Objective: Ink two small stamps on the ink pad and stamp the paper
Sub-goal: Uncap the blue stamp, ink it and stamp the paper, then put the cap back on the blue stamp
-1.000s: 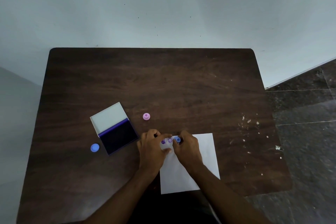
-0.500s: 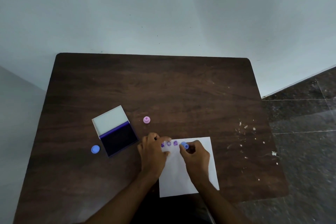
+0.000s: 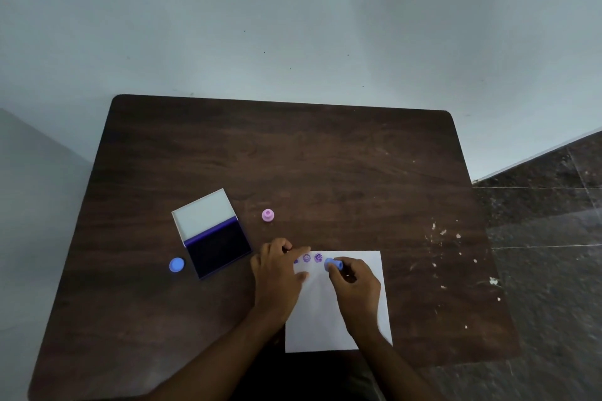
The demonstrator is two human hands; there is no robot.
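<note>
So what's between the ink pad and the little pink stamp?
Nothing: the head view shows only bare table between the ink pad and the pink stamp.

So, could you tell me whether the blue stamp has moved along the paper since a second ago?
Yes. The blue stamp in the right hand has shifted rightwards along the paper's top edge, leaving more prints behind.

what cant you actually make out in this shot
- Head view: the stamp prints on the paper are too small to read, and the left hand covers the leftmost.
- The blue stamp face is hidden by the right hand fingers.
- Ink pad surface is too dark to judge.
</note>
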